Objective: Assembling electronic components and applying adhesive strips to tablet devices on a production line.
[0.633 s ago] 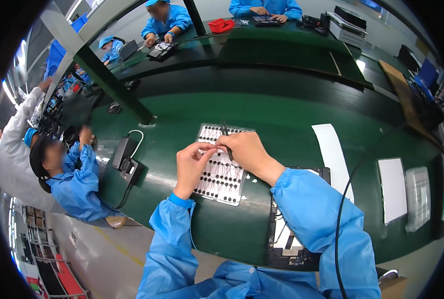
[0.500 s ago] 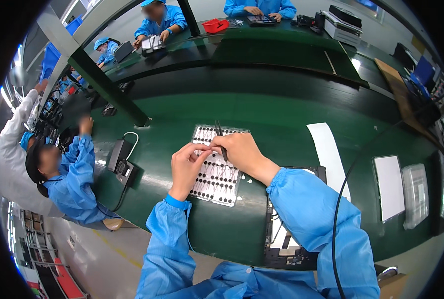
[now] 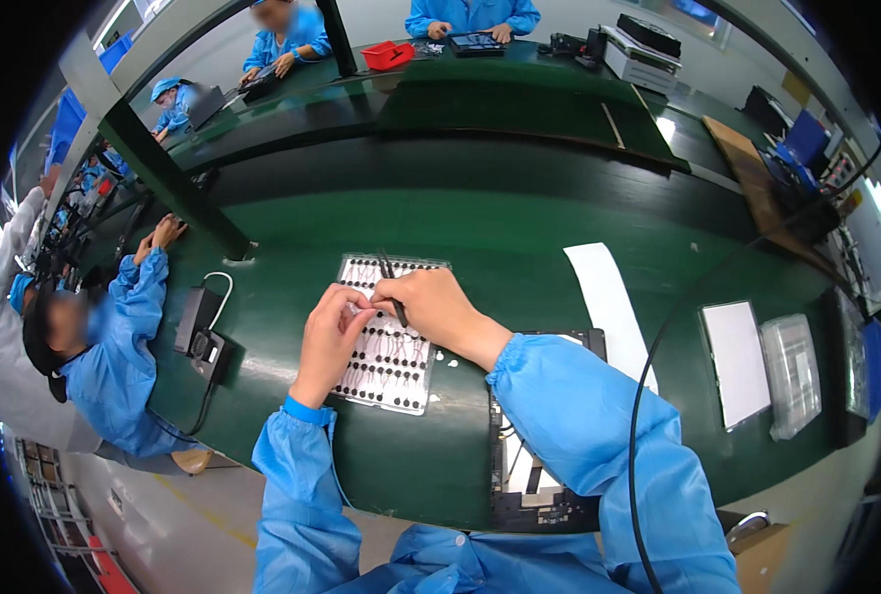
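Observation:
My left hand [image 3: 330, 342] and my right hand [image 3: 445, 309] meet over a white sheet [image 3: 386, 388] holding rows of small black round parts with thin wires. The left thumb and fingers are pinched together; whatever lies between them is too small to make out. Black tweezers [image 3: 397, 309] rest in my right hand, their tips pointing away over the far rows. My right thumb and forefinger touch or almost touch the left fingertips. Beneath my right forearm lies an opened flat electronic device [image 3: 544, 510], partly covered by the sleeve.
A power adapter [image 3: 198, 322] with cables sits left of the sheet. To the right are a long white strip [image 3: 609, 302], a white panel [image 3: 735, 364] and clear plastic trays [image 3: 793, 376]. A black cable [image 3: 648, 396] crosses the view. A co-worker [image 3: 114, 332] sits at left; others work across.
The whole view has shifted, so the bench appears further left. My hands stay pinched together over the sheet, with the tweezers still held. The left co-worker's raised hand has come down to the bench.

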The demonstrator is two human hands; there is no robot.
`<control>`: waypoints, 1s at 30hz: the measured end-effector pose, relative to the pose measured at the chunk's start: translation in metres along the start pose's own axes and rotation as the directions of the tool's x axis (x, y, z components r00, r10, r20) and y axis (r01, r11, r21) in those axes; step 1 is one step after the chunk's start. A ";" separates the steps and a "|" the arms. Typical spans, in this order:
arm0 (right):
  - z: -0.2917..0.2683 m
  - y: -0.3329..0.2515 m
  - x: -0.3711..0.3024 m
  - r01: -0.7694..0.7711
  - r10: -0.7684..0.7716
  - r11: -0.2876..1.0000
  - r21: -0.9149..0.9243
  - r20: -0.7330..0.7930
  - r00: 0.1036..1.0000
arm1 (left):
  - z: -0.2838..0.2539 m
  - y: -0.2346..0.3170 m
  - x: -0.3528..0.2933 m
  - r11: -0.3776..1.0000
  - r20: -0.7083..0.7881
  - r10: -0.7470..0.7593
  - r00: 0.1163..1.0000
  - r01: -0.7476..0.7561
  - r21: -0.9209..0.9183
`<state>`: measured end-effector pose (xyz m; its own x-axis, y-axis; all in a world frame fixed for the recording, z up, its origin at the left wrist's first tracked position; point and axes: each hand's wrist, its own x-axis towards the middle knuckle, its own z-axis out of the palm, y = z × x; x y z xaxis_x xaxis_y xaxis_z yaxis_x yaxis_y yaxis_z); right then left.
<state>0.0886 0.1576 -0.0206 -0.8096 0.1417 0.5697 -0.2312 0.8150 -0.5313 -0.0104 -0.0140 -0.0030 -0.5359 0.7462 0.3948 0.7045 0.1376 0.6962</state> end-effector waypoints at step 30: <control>-0.178 -0.047 -0.120 -0.479 0.576 0.484 0.732 0.145 0.804 | 0.108 0.153 0.016 0.884 -0.145 0.437 0.888 -0.454 -0.113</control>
<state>0.2924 0.2024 0.0477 -0.8626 0.5021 0.0611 -0.1195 -0.0849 -0.9892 0.1393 0.0893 0.0451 -0.2348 0.6284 0.7416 0.8135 -0.2905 0.5039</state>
